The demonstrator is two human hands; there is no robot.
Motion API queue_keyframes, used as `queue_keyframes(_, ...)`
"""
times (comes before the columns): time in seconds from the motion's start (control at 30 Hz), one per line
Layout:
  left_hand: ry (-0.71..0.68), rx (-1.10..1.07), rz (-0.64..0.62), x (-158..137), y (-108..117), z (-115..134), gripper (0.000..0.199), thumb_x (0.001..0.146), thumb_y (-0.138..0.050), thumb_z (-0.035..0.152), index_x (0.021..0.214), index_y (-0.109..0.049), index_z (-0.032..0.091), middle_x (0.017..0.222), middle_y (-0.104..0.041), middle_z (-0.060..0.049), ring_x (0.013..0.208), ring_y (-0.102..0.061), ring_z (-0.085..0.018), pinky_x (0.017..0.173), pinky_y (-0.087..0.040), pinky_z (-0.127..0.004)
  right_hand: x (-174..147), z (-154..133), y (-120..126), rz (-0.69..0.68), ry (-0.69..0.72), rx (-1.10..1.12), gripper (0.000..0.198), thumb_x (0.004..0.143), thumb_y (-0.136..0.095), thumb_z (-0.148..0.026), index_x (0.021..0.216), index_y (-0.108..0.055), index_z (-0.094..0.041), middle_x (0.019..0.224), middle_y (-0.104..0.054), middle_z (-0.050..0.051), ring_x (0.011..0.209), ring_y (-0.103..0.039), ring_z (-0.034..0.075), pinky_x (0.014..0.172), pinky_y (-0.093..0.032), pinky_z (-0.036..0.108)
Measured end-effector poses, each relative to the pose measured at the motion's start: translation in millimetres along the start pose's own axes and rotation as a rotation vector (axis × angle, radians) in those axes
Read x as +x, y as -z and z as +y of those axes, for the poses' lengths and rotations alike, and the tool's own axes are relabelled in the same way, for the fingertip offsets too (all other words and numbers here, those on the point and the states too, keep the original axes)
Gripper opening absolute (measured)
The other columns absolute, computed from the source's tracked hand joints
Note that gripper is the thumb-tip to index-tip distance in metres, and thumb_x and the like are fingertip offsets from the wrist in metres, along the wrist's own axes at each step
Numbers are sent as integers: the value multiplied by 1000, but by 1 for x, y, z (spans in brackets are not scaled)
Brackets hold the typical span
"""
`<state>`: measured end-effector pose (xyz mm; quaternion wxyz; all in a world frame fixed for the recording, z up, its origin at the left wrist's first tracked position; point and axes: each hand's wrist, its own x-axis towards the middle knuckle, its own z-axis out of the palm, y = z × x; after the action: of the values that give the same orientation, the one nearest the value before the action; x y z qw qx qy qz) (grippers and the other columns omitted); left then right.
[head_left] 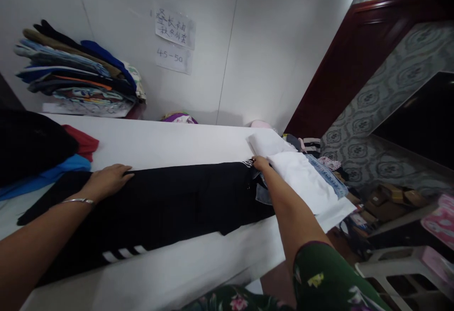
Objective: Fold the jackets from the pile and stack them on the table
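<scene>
A long black garment (184, 202) lies stretched out across the white table, with short white stripes near its lower left edge. I cannot tell for sure whether it is trousers. My left hand (108, 181) rests on its upper left part, fingers stretched out over the cloth. At the garment's upper right corner, beside a small striped patch, my right hand (261, 163) is closed on the edge. Some grey cloth (263, 193) shows under that end. White folded clothing (301, 178) lies just right of my right hand.
Dark, red and blue clothes (80, 143) are heaped at the table's left end. A tall stack of folded clothes (81, 74) stands behind, against the wall. Blue denim (326, 176) lies at the right edge of the white table (170, 143). A plastic stool (400, 263) and cardboard boxes (386, 202) stand at right.
</scene>
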<state>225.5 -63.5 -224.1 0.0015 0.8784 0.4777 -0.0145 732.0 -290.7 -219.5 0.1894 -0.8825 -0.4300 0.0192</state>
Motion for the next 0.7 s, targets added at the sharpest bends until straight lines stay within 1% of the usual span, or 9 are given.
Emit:
queue_keyframes(0.07,14,30,-16,1,6,0,49,92,-29,37,114,-65,13,121,-65,-16,110,-60,-30,90,-46,-39,0,5,0,-21,-43,-19,20,75,-62,-15,87,-76,-24,90,-76,5,91,-67,21,80,-47,28)
queue_keyframes(0.13,43,45,-27,2,13,1,48,92,-26,36,103,-67,15,115,-67,-15,102,-63,-29,85,-47,-38,-2,8,0,-16,-81,-32,26,76,-56,-14,90,-76,-23,93,-76,5,92,-67,21,79,-47,27)
queue_keyframes(0.17,62,45,-24,2,16,2,48,93,-25,36,102,-67,14,115,-67,-15,101,-64,-29,84,-47,-39,-3,9,-1,-4,-99,-35,28,78,-53,-13,93,-75,-22,95,-75,6,94,-67,21,79,-47,26)
queue_keyframes(0.23,110,31,-17,3,21,3,49,93,-23,36,103,-65,14,117,-67,-16,100,-64,-30,83,-48,-41,-6,11,-4,18,-130,-40,32,81,-49,-14,99,-74,-20,100,-75,7,95,-66,21,78,-46,26)
queue_keyframes(0.33,148,-13,-53,5,22,7,48,92,-23,35,104,-65,14,119,-67,-16,102,-63,-30,83,-47,-41,-10,13,-9,39,-160,-42,31,83,-48,-16,102,-72,-20,102,-74,9,94,-66,21,76,-46,26)
queue_keyframes(0.5,176,-61,-101,7,19,8,45,91,-27,36,101,-66,16,115,-69,-13,100,-64,-27,82,-47,-37,-9,17,-11,65,-153,-19,24,81,-51,-16,95,-71,-18,93,-74,8,87,-66,20,74,-45,26)
queue_keyframes(0.63,179,-99,-94,8,17,3,45,90,-29,38,101,-66,16,113,-70,-12,99,-64,-26,81,-46,-35,-3,21,-7,88,-141,23,21,80,-51,-18,88,-70,-18,82,-73,4,79,-64,17,71,-46,23)
queue_keyframes(0.7,195,-116,-92,10,15,0,45,90,-30,39,102,-66,16,113,-70,-12,97,-65,-25,79,-46,-33,-1,23,-7,97,-144,41,21,80,-49,-18,85,-70,-17,81,-72,5,77,-64,17,69,-46,23)
